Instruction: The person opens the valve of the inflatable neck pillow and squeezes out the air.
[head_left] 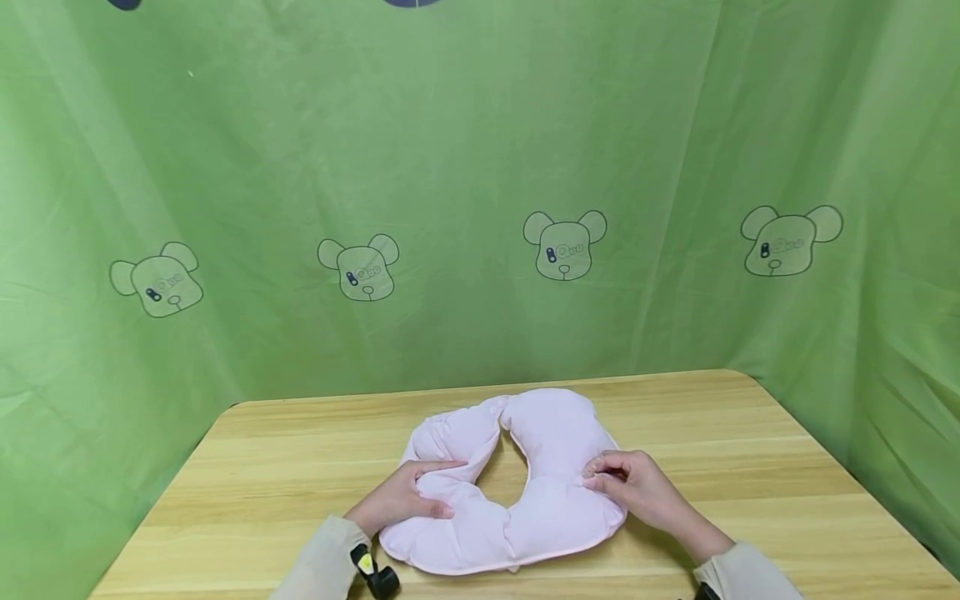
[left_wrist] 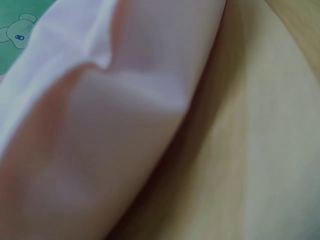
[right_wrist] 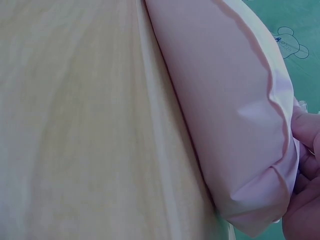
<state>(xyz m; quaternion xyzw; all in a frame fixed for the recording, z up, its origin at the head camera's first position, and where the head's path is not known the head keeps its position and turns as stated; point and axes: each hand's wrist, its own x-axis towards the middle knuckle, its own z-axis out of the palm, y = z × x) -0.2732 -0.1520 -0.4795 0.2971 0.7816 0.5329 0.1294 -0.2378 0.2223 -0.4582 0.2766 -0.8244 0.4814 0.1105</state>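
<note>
Pink U-shaped pillow lies flat on the wood-grain table, straight in front of me, near edge closer to me than the table's far edge. Closed curve of the U faces me; the two ends point away, toward the green curtain, and come together at the far side. Symmetry line runs front to back, roughly square to me. Across the head view its longer spread is left-right; the centre hole is the reverse, a narrow oval stretched front to back, bare wood showing through.

My left hand rests on the left arm of the U, index and thumb straight and spread apart on the fabric; can't tell about the other fingers. Left wrist view gives only fabric and table, blurred.

My right hand is at the outer side of the right arm, thumb and index pinching a bit of the fabric, other fingers tucked behind. Right wrist view has the piped edge running up beside my thumb, side wall creased there.
</note>
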